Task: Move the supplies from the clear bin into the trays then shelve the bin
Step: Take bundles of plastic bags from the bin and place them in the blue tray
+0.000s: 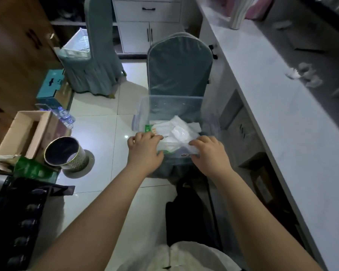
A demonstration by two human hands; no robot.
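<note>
Here, 2 hands (177, 151) gripping clear bin (172, 106)

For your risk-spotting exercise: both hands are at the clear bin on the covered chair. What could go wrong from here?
1. The clear bin sits on a soft covered chair; pulling its near rim could tip or slide it off.
2. The left hand and right hand grip loose white packets; some may slip onto the floor.
</note>
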